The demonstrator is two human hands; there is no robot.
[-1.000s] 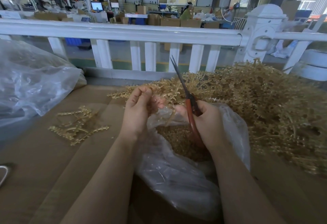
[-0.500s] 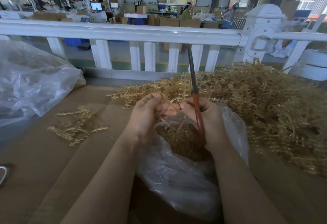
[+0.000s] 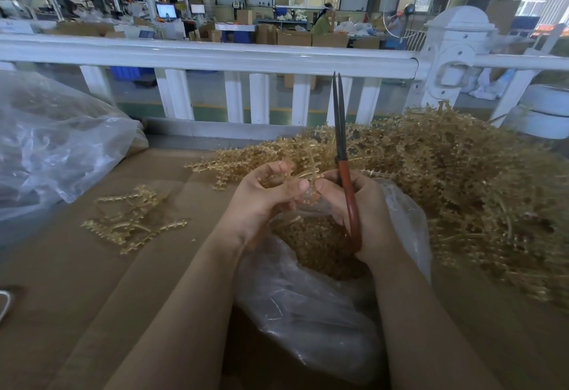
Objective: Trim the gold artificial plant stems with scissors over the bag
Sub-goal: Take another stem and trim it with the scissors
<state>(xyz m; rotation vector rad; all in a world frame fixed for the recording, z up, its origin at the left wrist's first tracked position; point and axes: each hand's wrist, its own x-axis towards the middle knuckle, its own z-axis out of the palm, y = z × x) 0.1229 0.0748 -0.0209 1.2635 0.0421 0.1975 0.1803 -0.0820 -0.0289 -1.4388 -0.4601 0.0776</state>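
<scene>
Over bag: left hand pinches gold stem; right hand grips scissors, blades closed, pointing up; risk: tips near fingers, offcuts may miss bag.

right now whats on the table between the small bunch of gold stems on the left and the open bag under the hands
Only bare brown table lies between the small bunch and the bag, apart from the left forearm crossing above it, as the head view shows.

The gold stem pile runs off the right edge; scissor handles partly hidden in the right hand.
</scene>
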